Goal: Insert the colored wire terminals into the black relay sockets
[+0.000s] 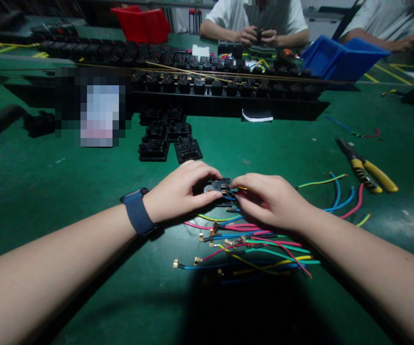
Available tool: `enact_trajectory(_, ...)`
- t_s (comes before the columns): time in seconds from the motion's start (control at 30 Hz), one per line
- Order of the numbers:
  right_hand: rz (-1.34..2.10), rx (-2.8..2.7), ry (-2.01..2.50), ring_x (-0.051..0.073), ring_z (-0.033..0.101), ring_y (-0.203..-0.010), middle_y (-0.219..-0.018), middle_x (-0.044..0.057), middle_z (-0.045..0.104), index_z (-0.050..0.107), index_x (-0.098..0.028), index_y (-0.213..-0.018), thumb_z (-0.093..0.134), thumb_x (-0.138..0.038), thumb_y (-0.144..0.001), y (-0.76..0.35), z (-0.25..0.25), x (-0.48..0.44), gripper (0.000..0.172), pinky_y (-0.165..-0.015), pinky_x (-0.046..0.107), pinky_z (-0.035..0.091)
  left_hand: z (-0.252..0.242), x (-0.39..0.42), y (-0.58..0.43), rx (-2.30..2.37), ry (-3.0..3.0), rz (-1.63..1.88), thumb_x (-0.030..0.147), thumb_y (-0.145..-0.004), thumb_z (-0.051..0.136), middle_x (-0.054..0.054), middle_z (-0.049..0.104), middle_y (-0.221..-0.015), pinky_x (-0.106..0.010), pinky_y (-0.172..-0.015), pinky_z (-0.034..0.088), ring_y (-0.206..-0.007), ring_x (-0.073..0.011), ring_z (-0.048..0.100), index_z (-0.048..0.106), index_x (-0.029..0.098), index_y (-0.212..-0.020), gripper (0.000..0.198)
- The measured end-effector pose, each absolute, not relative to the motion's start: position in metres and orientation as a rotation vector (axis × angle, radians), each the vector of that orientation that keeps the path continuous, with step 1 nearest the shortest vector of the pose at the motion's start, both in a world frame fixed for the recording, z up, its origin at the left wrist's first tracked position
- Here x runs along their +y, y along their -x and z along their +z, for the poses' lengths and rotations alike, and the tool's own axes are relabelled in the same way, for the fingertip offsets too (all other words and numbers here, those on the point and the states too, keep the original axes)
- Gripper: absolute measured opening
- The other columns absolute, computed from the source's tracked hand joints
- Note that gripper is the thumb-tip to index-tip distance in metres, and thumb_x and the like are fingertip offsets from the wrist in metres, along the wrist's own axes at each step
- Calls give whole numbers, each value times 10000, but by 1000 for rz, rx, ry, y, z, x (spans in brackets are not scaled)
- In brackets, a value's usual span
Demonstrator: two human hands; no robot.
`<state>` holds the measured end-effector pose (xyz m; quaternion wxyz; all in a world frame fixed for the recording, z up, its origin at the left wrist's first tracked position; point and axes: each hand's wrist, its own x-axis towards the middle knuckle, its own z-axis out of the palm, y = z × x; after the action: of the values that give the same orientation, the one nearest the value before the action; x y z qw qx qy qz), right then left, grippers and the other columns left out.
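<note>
My left hand [183, 191], with a dark blue watch band on the wrist, is closed around a small black socket part [218, 187] with brass contacts, held just above the green table. My right hand [270, 199] is pinched on a blue wire [230, 196] at the part's right side. Under and in front of both hands lies a loose bundle of coloured wires with brass terminals [250, 249], red, blue, green and yellow.
A small pile of black socket parts [167, 136] lies ahead. Behind it runs a long black rack of assembled parts [224, 88]. Yellow-handled pliers [367, 167] lie at right. Red bin [142, 24] and blue bin [339, 57] stand far back, where two other people work.
</note>
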<state>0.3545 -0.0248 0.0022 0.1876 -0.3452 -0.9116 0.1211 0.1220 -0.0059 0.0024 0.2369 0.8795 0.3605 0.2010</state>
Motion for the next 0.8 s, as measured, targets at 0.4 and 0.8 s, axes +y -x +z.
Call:
enact_trajectory(0.4,362,-2557,976,128,574,-709,-856,21,653,561,-187,-1043,516,-203,-854,-355,2,-24,195,-625,232,417,3,-6,-122,981,-2411,561,443,-864,566,-57,634,-1046,-337,-909,422,-998,-194,546,599,160,-1095,367)
enact_trajectory(0.8,372,-2553,975,129,581,-724,-885,23,658,557,-185,-1044,525,-198,-851,-355,2,-24,196,-634,236,428,2,-5,-122,986,-2418,558,445,-866,563,-51,634,-1050,-335,-906,423,-998,-193,545,596,169,-1096,362)
